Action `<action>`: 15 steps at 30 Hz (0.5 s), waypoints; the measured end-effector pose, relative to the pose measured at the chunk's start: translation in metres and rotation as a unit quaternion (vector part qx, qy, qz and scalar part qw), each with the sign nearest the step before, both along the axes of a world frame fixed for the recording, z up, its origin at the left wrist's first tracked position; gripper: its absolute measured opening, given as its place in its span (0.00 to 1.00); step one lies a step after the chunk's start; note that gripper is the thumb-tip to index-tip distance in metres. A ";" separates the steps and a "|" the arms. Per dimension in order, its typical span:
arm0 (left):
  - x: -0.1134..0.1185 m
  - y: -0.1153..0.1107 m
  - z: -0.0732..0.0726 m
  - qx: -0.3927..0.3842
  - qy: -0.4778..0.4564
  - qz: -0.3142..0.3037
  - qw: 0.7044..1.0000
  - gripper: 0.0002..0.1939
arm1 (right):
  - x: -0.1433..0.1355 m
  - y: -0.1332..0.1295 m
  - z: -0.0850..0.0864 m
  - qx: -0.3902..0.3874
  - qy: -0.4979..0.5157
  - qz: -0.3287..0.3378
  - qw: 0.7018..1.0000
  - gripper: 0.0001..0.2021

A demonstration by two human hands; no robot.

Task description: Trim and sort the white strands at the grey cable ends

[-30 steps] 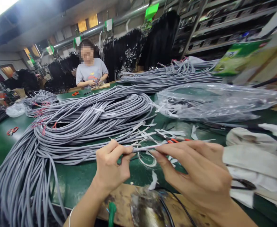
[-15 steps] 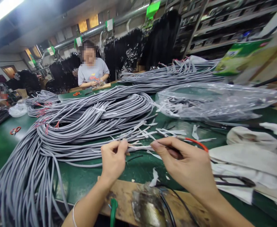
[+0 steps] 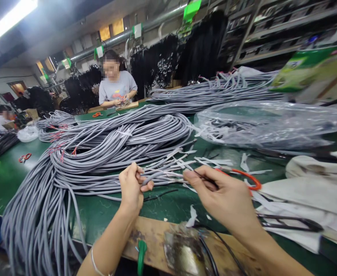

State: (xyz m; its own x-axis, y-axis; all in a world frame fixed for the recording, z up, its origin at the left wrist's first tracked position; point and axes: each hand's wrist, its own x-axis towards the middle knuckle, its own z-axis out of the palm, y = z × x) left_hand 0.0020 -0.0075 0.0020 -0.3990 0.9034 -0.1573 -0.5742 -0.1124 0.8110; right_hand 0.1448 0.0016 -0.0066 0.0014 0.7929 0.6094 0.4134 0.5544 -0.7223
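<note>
My left hand (image 3: 132, 186) is closed around a grey cable (image 3: 148, 179) near its end, fingers curled and thumb toward the right. Pale thin strands (image 3: 172, 175) run from there toward my right hand (image 3: 222, 193), whose thumb and forefinger pinch their far end. Orange-handled scissors (image 3: 254, 182) show behind the right hand; their blades are hidden, and I cannot tell whether that hand touches them. Beyond both hands lies a large bundle of grey cables (image 3: 122, 145), with red wire ends at its left. White strips (image 3: 182, 163) are scattered just past my fingers.
A clear plastic bag (image 3: 266, 122) lies at right, with white cloth (image 3: 309, 191) and black snips (image 3: 291, 222) nearer me. A wooden board (image 3: 151, 234) with a green-handled tool (image 3: 141, 257) is at the front edge. A co-worker (image 3: 118, 90) sits across the green table (image 3: 10, 180).
My left hand has turned and its fingers have curled around the grey cable, slightly farther from the right hand. The right hand keeps its pinch. More of the orange scissor handle shows.
</note>
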 end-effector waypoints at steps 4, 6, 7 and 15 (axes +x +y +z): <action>-0.005 0.000 0.002 0.007 -0.049 0.015 0.999 0.23 | -0.002 0.001 -0.001 -0.018 0.009 0.014 1.000 0.20; -0.007 0.000 0.003 0.016 -0.059 0.022 0.998 0.23 | -0.002 0.000 -0.002 -0.016 0.012 0.018 1.000 0.20; -0.008 0.000 0.004 0.020 -0.056 0.022 0.998 0.23 | -0.002 -0.001 -0.002 -0.014 0.012 0.017 1.000 0.19; 0.001 -0.008 0.001 0.065 0.293 -0.163 0.940 0.18 | 0.013 0.001 -0.001 -0.005 0.004 0.073 0.997 0.22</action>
